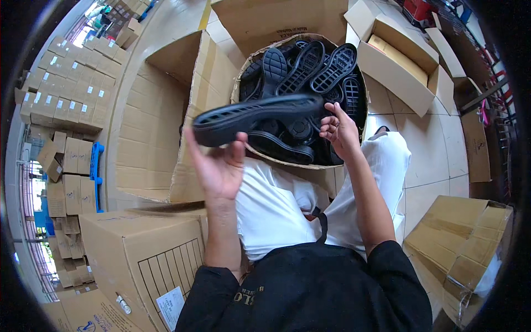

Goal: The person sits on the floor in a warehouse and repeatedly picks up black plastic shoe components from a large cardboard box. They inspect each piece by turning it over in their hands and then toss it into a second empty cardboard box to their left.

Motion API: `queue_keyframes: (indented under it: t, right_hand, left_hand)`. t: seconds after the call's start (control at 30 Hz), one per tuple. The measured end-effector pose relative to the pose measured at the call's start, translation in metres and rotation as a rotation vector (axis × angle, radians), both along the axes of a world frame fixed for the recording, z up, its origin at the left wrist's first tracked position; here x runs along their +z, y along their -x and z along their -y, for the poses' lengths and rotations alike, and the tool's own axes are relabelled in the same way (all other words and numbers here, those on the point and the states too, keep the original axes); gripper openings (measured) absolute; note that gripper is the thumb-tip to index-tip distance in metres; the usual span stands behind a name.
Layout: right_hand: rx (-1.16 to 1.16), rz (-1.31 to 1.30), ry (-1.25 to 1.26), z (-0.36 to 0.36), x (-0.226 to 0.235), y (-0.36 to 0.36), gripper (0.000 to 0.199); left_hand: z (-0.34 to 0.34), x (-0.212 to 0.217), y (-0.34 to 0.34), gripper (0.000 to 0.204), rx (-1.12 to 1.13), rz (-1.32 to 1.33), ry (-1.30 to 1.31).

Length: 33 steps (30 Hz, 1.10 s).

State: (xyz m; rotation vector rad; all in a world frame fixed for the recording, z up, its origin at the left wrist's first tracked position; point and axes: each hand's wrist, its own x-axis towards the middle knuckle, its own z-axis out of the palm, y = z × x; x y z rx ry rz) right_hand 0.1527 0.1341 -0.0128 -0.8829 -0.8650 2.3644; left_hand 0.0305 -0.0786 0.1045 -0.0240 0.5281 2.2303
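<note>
A black rubber shoe sole [257, 115] is held level over a large open carton [358, 138] full of similar black soles [303, 67]. My left hand [218, 169] grips its thick heel end, thumb and fingers on either side. At the toe end is my right hand [341, 128], thumb and forefinger pinched at the sole's tip with the other fingers curled. Several soles in the carton lie with their hollow, gridded sides showing, and the held sole hides some of them.
Left of the sole carton stands an open carton [146, 127]. A closed carton [138, 243] sits by my left elbow. Further open boxes [401, 63] stand at the far right, with another carton [459, 238] at the near right. Stacked cartons [66, 83] line the left side.
</note>
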Motion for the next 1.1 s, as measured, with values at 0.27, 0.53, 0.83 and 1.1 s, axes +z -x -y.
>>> queue_keyframes:
  t: [0.27, 0.53, 0.83, 1.1]
  right_hand:
    - [-0.027, -0.009, -0.014, -0.003, 0.003, -0.005, 0.034]
    - [0.028, 0.016, -0.110, 0.004, -0.001, 0.003, 0.031]
    - [0.012, 0.074, -0.111, 0.004, -0.003, -0.001, 0.026]
    - [0.300, 0.354, -1.282, 0.030, -0.006, 0.006, 0.039]
  left_hand:
    - [0.036, 0.030, 0.054, 0.095, 0.318, -0.187, -0.507]
    - [-0.038, -0.136, 0.053, 0.037, 0.043, -1.435, 1.200]
    - [-0.053, -0.217, 0.065, 0.013, -0.112, -2.377, 1.610]
    - [-0.065, -0.144, 0.000, 0.032, -0.153, -2.095, 1.122]
